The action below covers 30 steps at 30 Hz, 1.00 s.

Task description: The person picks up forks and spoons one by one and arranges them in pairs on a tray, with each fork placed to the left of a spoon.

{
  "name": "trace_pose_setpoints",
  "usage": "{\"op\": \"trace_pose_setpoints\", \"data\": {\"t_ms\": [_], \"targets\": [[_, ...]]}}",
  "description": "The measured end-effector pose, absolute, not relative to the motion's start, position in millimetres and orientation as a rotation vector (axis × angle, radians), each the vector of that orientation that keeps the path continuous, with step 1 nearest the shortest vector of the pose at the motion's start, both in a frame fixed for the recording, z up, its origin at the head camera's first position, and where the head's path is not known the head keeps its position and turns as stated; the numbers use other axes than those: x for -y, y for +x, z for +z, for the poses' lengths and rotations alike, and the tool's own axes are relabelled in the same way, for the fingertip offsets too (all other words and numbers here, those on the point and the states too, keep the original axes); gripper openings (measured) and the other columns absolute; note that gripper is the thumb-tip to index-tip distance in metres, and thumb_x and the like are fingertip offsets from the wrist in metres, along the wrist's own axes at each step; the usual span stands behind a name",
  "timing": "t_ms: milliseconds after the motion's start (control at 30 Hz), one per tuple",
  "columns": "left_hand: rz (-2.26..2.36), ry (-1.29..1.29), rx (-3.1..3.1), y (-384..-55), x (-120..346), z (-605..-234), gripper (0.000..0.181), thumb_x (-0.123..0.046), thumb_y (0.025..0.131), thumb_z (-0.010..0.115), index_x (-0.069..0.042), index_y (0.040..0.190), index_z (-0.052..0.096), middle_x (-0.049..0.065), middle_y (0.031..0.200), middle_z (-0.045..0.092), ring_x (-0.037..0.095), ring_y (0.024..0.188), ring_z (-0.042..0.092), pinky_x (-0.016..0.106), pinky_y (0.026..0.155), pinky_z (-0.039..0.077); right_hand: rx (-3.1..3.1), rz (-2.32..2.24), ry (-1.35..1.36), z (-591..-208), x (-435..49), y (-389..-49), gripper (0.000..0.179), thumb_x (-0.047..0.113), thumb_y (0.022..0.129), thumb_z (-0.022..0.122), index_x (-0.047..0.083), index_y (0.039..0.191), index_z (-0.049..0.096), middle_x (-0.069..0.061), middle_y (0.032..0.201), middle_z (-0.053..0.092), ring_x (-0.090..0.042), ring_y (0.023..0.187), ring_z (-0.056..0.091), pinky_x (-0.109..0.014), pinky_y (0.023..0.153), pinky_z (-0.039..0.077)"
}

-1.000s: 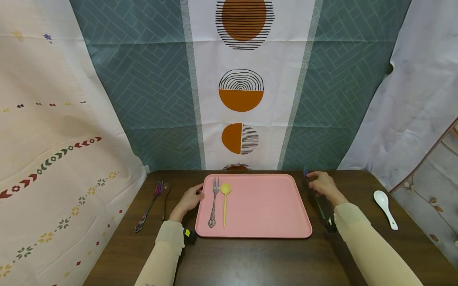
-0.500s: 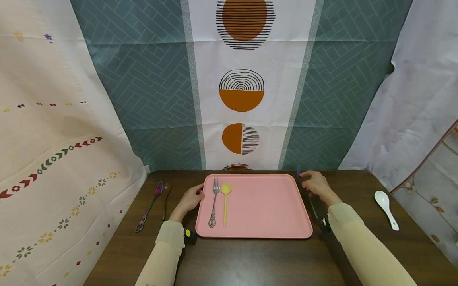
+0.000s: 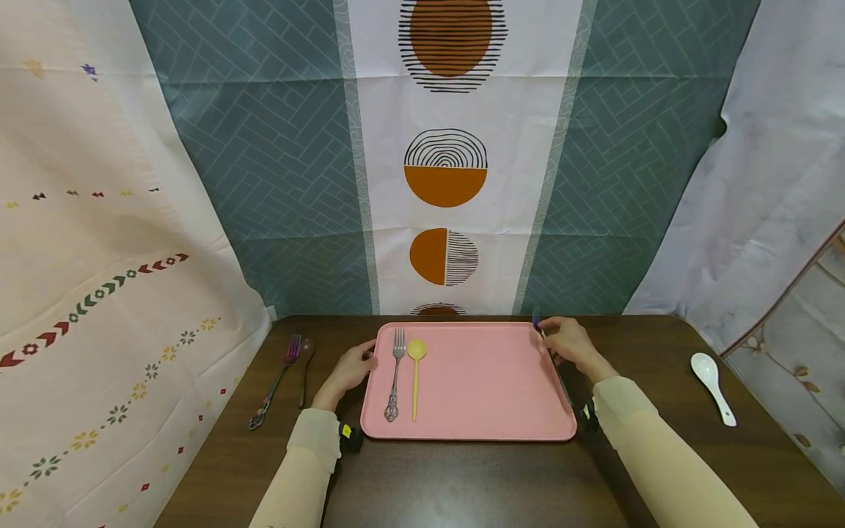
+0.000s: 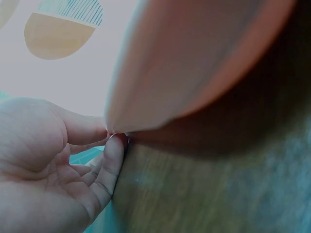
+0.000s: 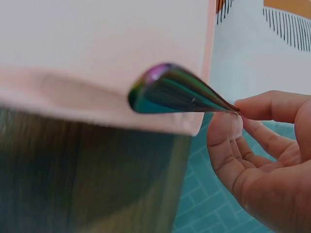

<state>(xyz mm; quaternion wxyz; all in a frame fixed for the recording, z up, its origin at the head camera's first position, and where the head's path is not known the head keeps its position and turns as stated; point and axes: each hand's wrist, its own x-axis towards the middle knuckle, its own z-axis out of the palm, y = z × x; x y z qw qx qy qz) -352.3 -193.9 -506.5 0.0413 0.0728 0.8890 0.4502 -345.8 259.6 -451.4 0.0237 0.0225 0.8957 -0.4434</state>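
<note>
My left hand pinches the left rim of a pink tray between thumb and fingers; the left wrist view shows the tray's edge between them. My right hand pinches a shiny, rainbow-coloured fork between thumb and finger, above the tray's right edge. Its bluish tines point away from me, and its handle fills the middle of the right wrist view. On the tray's left side lie a silver fork and a yellow spoon, side by side.
Left of the tray, a rainbow-coloured fork and a small brown spoon lie on the dark wooden table. A white spoon lies at the far right. Patterned cloths hang behind the table and at both sides.
My right hand has moved left with the rainbow-coloured fork, from beside the tray to its right edge. The left hand stays at the tray's left rim.
</note>
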Motion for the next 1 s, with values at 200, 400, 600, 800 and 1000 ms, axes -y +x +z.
{"op": "trace_pose_setpoints", "data": {"t_ms": [200,400,600,800,1000], "targets": [[1.389,0.227,-2.725,-351.6,192.5,-505.0,0.052,-0.004,0.102,0.054,0.007,0.152,0.047,0.015,0.106,0.06,0.026,0.093,0.058,0.039,0.082,0.05,-2.759,-1.366,0.047,-449.6,-248.7,-348.3,0.051,-0.001,0.09,0.058,-0.005,0.141,0.058,-0.014,0.076,0.064,-0.018,0.054,0.061,-0.037,0.056,0.058],[1.387,0.227,-2.726,-352.3,192.8,-505.3,0.052,-0.004,0.102,0.054,0.007,0.152,0.047,0.015,0.106,0.06,0.026,0.093,0.058,0.039,0.082,0.051,-2.744,-1.381,-0.013,-448.2,-238.5,-349.2,0.051,-0.002,0.09,0.057,-0.007,0.141,0.058,-0.024,0.092,0.067,-0.017,0.057,0.062,-0.038,0.057,0.059],[1.375,0.225,-2.727,-352.8,193.7,-508.1,0.052,-0.004,0.102,0.054,0.007,0.152,0.046,0.014,0.106,0.061,0.026,0.093,0.059,0.038,0.082,0.051,-2.731,-1.387,-0.014,-448.7,-229.8,-350.8,0.051,-0.004,0.089,0.057,-0.008,0.14,0.058,-0.025,0.095,0.069,-0.016,0.057,0.061,-0.038,0.056,0.059],[1.376,0.231,-2.729,-354.3,194.2,-508.4,0.052,-0.004,0.102,0.054,0.007,0.152,0.046,0.015,0.106,0.06,0.026,0.093,0.058,0.039,0.082,0.051,-2.73,-1.391,-0.009,-448.3,-217.9,-351.6,0.05,-0.003,0.089,0.059,-0.006,0.139,0.06,-0.018,0.097,0.065,-0.016,0.056,0.062,-0.036,0.056,0.058],[1.375,0.235,-2.724,-353.7,194.9,-509.5,0.052,-0.006,0.103,0.054,0.007,0.153,0.045,0.015,0.107,0.06,0.025,0.094,0.058,0.04,0.082,0.05,-2.71,-1.392,-0.042,-450.6,-205.5,-351.0,0.049,-0.004,0.09,0.058,-0.007,0.138,0.06,-0.025,0.098,0.068,-0.017,0.059,0.06,-0.04,0.057,0.059]]}}
